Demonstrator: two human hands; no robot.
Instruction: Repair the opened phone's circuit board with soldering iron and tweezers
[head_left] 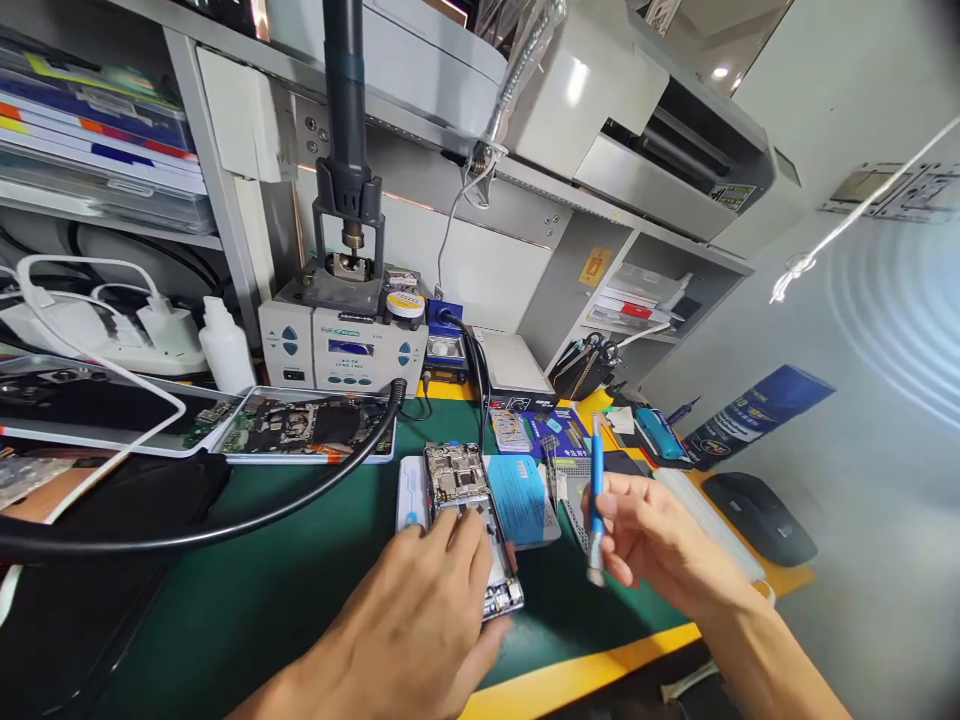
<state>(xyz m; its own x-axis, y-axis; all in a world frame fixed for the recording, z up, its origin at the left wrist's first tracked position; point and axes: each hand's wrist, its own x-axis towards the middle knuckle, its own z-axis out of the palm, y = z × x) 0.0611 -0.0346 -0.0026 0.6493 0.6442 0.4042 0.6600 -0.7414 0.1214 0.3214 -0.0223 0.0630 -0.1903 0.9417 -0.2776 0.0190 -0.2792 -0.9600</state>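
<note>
An opened smartphone lies tilted on the workbench with its circuit board and inner parts bare. My left hand is over the lower half of the phone, fingers bent across it and thumb at its bottom edge, hiding much of its middle. To the right, my right hand pinches a blue brush between thumb and fingers. The brush stands nearly upright, apart from the phone, with a silvery collar and a pale tip at its lower end. Under and beside the phone is a light blue box.
A hot air station stands at the back, its black hose curving across the left. Opened laptop parts and a white bottle are at the back left. Tweezers, a blue spray can and a black case are on the right.
</note>
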